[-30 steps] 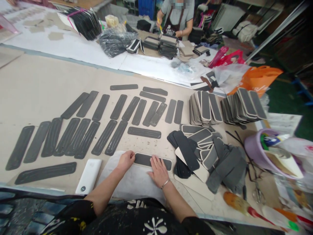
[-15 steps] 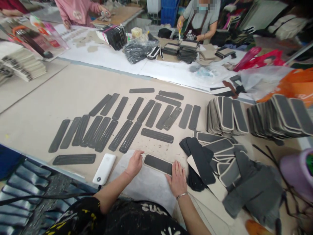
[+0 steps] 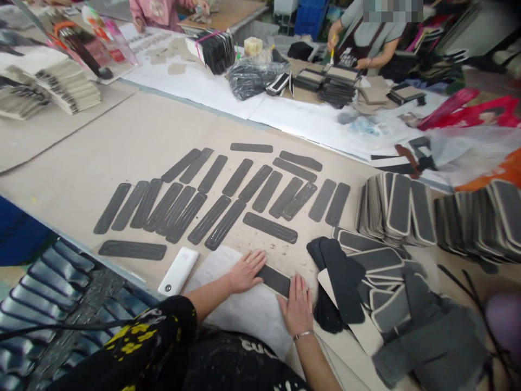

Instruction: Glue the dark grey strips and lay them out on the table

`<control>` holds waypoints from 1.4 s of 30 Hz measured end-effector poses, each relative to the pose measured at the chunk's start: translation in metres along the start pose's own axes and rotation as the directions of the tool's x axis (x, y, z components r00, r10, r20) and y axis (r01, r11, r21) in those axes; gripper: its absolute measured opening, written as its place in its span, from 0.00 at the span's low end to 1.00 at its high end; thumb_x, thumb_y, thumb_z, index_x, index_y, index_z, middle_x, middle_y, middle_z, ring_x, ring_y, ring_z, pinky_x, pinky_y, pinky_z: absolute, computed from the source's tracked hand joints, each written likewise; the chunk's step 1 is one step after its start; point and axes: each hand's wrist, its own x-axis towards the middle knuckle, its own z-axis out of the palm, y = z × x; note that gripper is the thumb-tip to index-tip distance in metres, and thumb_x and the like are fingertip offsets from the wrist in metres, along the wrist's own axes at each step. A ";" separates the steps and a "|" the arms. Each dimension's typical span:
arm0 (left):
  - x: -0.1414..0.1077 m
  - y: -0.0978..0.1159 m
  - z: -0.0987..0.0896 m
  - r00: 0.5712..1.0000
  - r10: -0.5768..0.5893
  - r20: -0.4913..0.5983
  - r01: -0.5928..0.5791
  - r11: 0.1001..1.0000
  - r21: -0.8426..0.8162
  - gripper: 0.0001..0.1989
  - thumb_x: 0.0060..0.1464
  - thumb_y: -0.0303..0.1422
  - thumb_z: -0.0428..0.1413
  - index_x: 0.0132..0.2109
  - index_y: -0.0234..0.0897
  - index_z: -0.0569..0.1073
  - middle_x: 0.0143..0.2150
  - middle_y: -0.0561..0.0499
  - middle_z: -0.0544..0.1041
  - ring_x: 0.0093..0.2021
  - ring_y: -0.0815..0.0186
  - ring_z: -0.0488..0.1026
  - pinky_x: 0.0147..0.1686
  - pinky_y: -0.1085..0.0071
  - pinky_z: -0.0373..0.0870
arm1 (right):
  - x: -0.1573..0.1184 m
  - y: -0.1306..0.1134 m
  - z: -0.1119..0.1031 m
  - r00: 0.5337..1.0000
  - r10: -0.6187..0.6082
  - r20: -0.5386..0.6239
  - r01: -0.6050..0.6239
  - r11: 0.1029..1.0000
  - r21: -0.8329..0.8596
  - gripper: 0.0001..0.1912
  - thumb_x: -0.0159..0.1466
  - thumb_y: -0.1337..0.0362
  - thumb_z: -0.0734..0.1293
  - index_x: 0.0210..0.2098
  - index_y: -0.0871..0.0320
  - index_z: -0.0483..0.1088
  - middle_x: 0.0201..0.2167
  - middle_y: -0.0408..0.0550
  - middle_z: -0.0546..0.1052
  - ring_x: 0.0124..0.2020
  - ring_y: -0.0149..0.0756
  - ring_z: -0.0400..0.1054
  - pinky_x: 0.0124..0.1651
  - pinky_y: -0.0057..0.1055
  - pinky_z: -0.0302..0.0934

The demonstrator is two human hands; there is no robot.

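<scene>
A dark rectangular panel with a pale border (image 3: 275, 280) lies on a white sheet (image 3: 215, 271) in front of me. My left hand (image 3: 247, 270) rests flat over its left end, fingers stretched out. Over the right end lies my right hand (image 3: 298, 305), also flat with its fingers extended. Only the middle of the panel shows between them. Beyond my hands, several dark strips (image 3: 271, 227) with glossy streaks are spread on the table. Right of my right hand is a pile of black rounded strips (image 3: 340, 282).
Stacks of pale-edged panels (image 3: 405, 206) stand at the right, behind loose grey pieces (image 3: 435, 347). A white power bank-like device (image 3: 179, 270) lies left of the sheet. Across the table a co-worker (image 3: 370, 41) holds a yellow-handled tool near stacked pieces (image 3: 337, 84).
My left hand has moved right, from the panel's left edge onto its surface, and now lies flat. My right hand stays on the right end. The whole view has shifted and tilted slightly.
</scene>
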 end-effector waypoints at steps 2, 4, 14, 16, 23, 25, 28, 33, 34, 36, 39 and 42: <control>-0.008 -0.020 -0.005 1.000 -0.016 0.019 0.015 0.999 0.044 0.36 0.60 0.49 0.46 0.67 0.32 0.51 0.69 0.39 0.49 0.69 0.51 0.43 0.64 0.53 0.40 | 0.000 0.001 0.001 1.000 0.010 0.008 -0.010 1.000 0.010 0.39 0.66 0.46 0.52 0.65 0.70 0.46 0.68 0.60 0.46 0.69 0.46 0.35 0.67 0.49 0.32; -0.011 -0.028 -0.005 0.999 -0.015 0.029 0.013 0.997 0.080 0.36 0.59 0.49 0.46 0.68 0.32 0.50 0.70 0.39 0.48 0.69 0.51 0.43 0.64 0.53 0.40 | 0.001 0.003 -0.001 0.999 0.025 0.041 -0.025 0.999 0.021 0.38 0.66 0.47 0.53 0.65 0.69 0.46 0.68 0.59 0.45 0.69 0.46 0.35 0.67 0.49 0.32; -0.009 -0.032 0.011 0.990 0.086 -0.115 -0.068 0.986 0.153 0.34 0.60 0.47 0.46 0.67 0.31 0.54 0.69 0.40 0.51 0.69 0.50 0.44 0.64 0.52 0.41 | 0.028 -0.051 -0.037 0.977 -0.189 0.096 0.154 0.945 0.289 0.39 0.64 0.51 0.59 0.67 0.61 0.40 0.69 0.52 0.39 0.69 0.44 0.31 0.67 0.49 0.32; -0.008 -0.034 0.013 0.987 0.097 -0.128 -0.077 0.984 0.159 0.34 0.60 0.47 0.45 0.67 0.31 0.54 0.68 0.40 0.52 0.69 0.50 0.45 0.64 0.52 0.41 | 0.033 -0.052 -0.036 0.967 -0.237 0.093 0.192 0.920 0.342 0.38 0.65 0.53 0.58 0.67 0.60 0.39 0.69 0.50 0.40 0.69 0.42 0.31 0.68 0.48 0.33; -0.007 -0.036 0.016 0.985 0.095 -0.147 -0.070 0.984 0.164 0.34 0.59 0.49 0.45 0.66 0.34 0.57 0.67 0.42 0.55 0.67 0.51 0.50 0.64 0.52 0.44 | 0.007 0.003 -0.026 0.986 0.114 0.125 -0.147 0.944 0.296 0.40 0.64 0.50 0.58 0.67 0.63 0.38 0.69 0.55 0.39 0.69 0.44 0.30 0.68 0.50 0.32; -0.007 -0.038 0.019 0.982 0.105 -0.154 -0.077 0.981 0.179 0.34 0.59 0.49 0.45 0.66 0.34 0.56 0.67 0.42 0.56 0.67 0.50 0.50 0.63 0.52 0.44 | 0.003 0.007 -0.025 0.984 0.132 0.121 -0.165 0.932 0.323 0.41 0.64 0.47 0.58 0.67 0.62 0.38 0.69 0.55 0.39 0.69 0.44 0.30 0.68 0.50 0.32; -0.006 -0.040 0.023 0.980 0.102 -0.173 -0.069 0.980 0.185 0.34 0.59 0.49 0.45 0.66 0.34 0.56 0.67 0.42 0.55 0.67 0.51 0.50 0.63 0.52 0.45 | 0.005 0.004 -0.025 0.985 0.126 0.119 -0.162 0.911 0.378 0.42 0.63 0.46 0.59 0.67 0.62 0.38 0.69 0.54 0.38 0.69 0.44 0.29 0.68 0.50 0.30; -0.006 -0.042 0.028 0.972 0.115 -0.207 -0.078 0.981 0.180 0.34 0.58 0.50 0.45 0.65 0.34 0.59 0.67 0.41 0.56 0.67 0.49 0.52 0.62 0.50 0.47 | 0.009 0.003 -0.033 0.983 0.132 0.126 -0.173 0.888 0.425 0.40 0.62 0.55 0.62 0.66 0.66 0.42 0.69 0.58 0.40 0.69 0.46 0.31 0.68 0.51 0.32; -0.005 -0.043 0.029 0.969 0.118 -0.217 -0.080 0.981 0.178 0.33 0.58 0.50 0.45 0.65 0.35 0.60 0.67 0.41 0.57 0.66 0.49 0.52 0.62 0.50 0.47 | 0.009 0.004 -0.036 0.980 0.153 0.126 -0.192 0.883 0.429 0.39 0.62 0.58 0.62 0.66 0.67 0.43 0.69 0.59 0.41 0.69 0.46 0.32 0.67 0.51 0.34; -0.005 -0.044 0.030 0.963 0.129 -0.235 -0.088 0.980 0.177 0.32 0.58 0.49 0.45 0.64 0.35 0.61 0.66 0.40 0.58 0.66 0.49 0.53 0.62 0.50 0.48 | 0.009 0.005 -0.043 0.969 0.214 0.123 -0.246 0.871 0.425 0.36 0.61 0.63 0.63 0.65 0.66 0.47 0.68 0.60 0.48 0.68 0.47 0.39 0.67 0.48 0.41; -0.005 -0.047 0.028 0.956 0.149 -0.253 -0.104 0.978 0.181 0.32 0.58 0.48 0.46 0.64 0.35 0.61 0.66 0.40 0.58 0.66 0.48 0.54 0.62 0.50 0.49 | 0.013 0.007 -0.055 0.947 0.295 0.123 -0.319 0.852 0.415 0.37 0.57 0.64 0.67 0.63 0.62 0.53 0.61 0.60 0.62 0.63 0.51 0.53 0.63 0.46 0.48; -0.006 -0.048 0.023 0.957 0.165 -0.241 -0.136 0.982 0.132 0.32 0.58 0.48 0.48 0.66 0.39 0.58 0.66 0.43 0.59 0.65 0.50 0.55 0.62 0.52 0.51 | 0.018 0.006 -0.066 0.930 0.312 0.194 -0.368 0.810 0.457 0.36 0.51 0.63 0.72 0.57 0.63 0.62 0.49 0.61 0.71 0.52 0.51 0.65 0.55 0.45 0.58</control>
